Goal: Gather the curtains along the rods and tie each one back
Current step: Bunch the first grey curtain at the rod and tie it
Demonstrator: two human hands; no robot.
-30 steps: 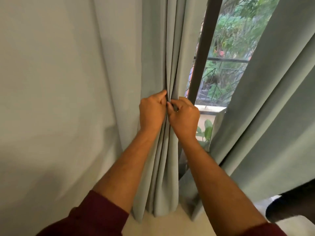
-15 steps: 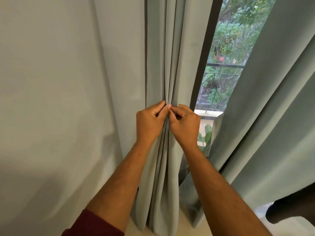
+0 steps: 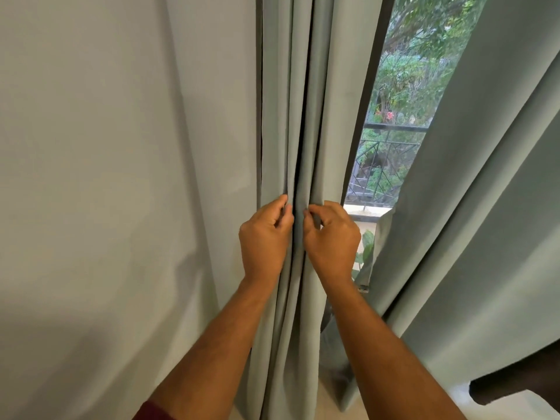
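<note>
The curtain [image 3: 306,122], gathered into upright folds beside the wall [image 3: 106,177], is pinched at mid-height by the left hand [image 3: 265,237] and, just beside it, by the right hand [image 3: 331,239]. A window [image 3: 403,101] is seen between it and a second curtain [image 3: 485,207].

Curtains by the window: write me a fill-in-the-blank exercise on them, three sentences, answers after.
1. Both hands, left hand and right hand, pinch folds of the ____ curtain.
2. Between the two curtains, the gap shows a balcony railing and green ____ outside.
3. The right curtain hangs at a slant, held by ____ hand.

Missing words: left; trees; neither
</note>
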